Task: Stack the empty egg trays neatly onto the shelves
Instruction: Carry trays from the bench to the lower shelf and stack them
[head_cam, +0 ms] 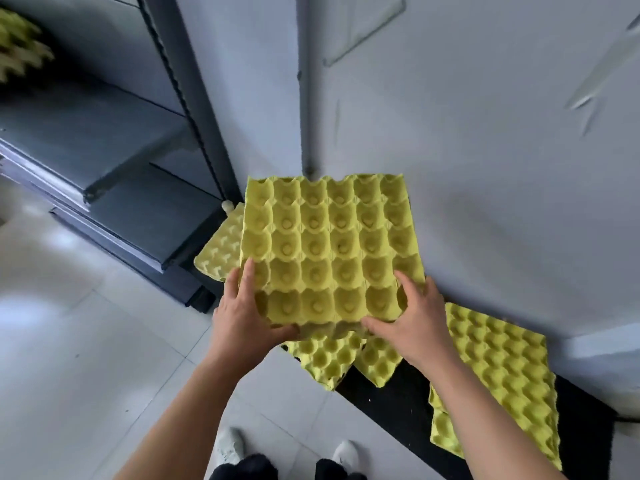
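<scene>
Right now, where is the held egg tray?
The egg tray is centre view, gripped by left hand and right hand, above loose trays, right of the shelves.

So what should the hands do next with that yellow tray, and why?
Probably carry the tray left to the shelf. The left hand and right hand grip its near edge, it seems lifted above the other trays, and the shelf has bare space.

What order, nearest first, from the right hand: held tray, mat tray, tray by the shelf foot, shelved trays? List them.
1. Held tray: gripped by the right hand.
2. Mat tray: just right.
3. Tray by the shelf foot: left.
4. Shelved trays: far upper left.
</scene>
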Motion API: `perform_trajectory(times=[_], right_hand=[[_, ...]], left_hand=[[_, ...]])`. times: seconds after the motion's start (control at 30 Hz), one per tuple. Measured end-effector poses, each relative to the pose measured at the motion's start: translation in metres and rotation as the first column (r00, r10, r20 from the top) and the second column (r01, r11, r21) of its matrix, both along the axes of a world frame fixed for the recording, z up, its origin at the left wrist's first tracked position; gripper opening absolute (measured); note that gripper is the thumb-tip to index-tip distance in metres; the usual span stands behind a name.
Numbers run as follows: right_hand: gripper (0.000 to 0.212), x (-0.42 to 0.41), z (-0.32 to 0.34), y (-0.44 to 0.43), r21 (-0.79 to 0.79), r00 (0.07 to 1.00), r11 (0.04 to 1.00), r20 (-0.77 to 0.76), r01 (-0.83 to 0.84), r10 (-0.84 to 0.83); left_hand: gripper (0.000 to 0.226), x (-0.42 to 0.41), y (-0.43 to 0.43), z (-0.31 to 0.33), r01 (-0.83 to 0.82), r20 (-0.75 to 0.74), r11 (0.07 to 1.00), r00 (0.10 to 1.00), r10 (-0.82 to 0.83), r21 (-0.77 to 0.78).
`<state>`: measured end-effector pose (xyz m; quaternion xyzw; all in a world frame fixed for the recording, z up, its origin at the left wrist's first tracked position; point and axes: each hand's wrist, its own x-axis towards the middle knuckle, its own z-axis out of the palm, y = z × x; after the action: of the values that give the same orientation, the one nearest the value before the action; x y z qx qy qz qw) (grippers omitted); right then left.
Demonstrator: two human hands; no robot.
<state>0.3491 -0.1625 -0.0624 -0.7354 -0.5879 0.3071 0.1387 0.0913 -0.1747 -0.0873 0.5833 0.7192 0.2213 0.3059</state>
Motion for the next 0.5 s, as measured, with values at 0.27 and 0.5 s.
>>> perform_trajectory(times=[0.27, 0.5], right_hand=[[0.103, -0.181, 0.037, 0.042, 0.099, 0.982, 0.978, -0.015, -0.186, 0.188], [0.110, -0.327, 0.058, 0.086, 0.135, 0.943, 0.940, -0.078, -0.312, 0.324]], left_hand=[[0.141, -0.181, 0.001, 0.044, -0.156, -0.023, 0.973, 0.987, 0.162, 0.173], [0.135, -0.320, 0.006, 0.073, -0.282, 0.044, 0.927, 0.959, 0.280, 0.246]])
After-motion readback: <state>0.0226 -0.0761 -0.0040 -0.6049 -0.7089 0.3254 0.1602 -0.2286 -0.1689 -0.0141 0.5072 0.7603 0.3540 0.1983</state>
